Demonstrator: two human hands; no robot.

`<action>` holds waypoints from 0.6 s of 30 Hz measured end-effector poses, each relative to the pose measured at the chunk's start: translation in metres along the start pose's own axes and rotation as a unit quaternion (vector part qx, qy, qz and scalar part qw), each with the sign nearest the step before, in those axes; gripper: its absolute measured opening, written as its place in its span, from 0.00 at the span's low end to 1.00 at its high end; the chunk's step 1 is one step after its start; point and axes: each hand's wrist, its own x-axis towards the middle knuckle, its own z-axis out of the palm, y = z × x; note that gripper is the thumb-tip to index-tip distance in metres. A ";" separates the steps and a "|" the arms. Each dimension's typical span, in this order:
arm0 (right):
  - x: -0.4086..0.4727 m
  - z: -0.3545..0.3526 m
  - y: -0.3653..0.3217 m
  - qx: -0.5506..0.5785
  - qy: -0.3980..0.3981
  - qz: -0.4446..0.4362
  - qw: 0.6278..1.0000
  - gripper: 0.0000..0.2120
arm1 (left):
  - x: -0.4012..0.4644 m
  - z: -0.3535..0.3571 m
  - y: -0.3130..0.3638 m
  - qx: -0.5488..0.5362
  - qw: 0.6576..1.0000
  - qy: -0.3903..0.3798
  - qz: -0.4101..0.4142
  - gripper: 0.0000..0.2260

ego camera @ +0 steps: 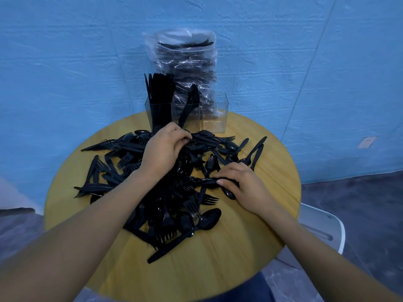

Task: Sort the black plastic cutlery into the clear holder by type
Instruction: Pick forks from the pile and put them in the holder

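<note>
Picking stage, mid-sort. Round yellow wooden worktop (218,269) carries a wide loose heap of black plastic cutlery (172,192): forks, spoons and knives mixed and overlapping.

Clear square-walled plastic holder (214,118) stands at the far edge of the worktop. Its left compartment is packed with upright pieces, the middle one holds a few leaning pieces, and the right one looks empty. Types inside too dark to tell. Behind it, a tall clear plastic bag of more black cutlery (185,62).

Left hand (165,147) sits at the far side of the heap just before the holder, fingers curled, pinching one or more pieces. Right hand (242,184) lies on the near right of the heap, fingers and thumb closed around a thin black handle (209,180); type not clear.

Judgement: far from done. Next move calls for lifting single pieces free of the tangle, checking type, then dropping each upright in its matching compartment.
</note>
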 end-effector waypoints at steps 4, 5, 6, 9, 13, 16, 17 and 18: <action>0.001 0.000 -0.001 0.007 0.008 0.008 1.000 0.17 | 0.002 -0.013 0.008 -0.079 0.996 0.038 -0.032 0.08; 0.001 0.001 0.000 0.001 0.010 0.005 1.000 0.17 | 0.001 -0.015 0.009 -0.092 0.994 0.041 -0.041 0.08; 0.001 0.001 -0.001 -0.007 0.010 0.002 1.000 0.17 | 0.001 -0.017 0.009 -0.103 0.992 0.045 -0.049 0.08; 0.000 0.002 -0.003 -0.040 -0.010 -0.003 0.999 0.20 | 0.000 -0.022 0.011 -0.156 0.984 0.053 -0.061 0.07; -0.001 0.001 -0.003 -0.048 -0.007 -0.006 0.999 0.14 | -0.004 -0.028 0.016 -0.265 0.959 0.045 -0.087 0.08; 0.002 0.001 -0.006 -0.037 0.011 -0.001 0.999 0.12 | -0.013 -0.031 0.022 -0.335 0.930 0.032 -0.145 0.09; 0.003 0.001 -0.008 -0.034 0.015 0.001 0.999 0.11 | -0.017 -0.033 0.023 -0.353 0.921 0.032 -0.161 0.10; 0.005 0.001 -0.010 -0.030 0.017 0.003 0.999 0.10 | -0.020 -0.034 0.022 -0.370 0.912 0.037 -0.173 0.10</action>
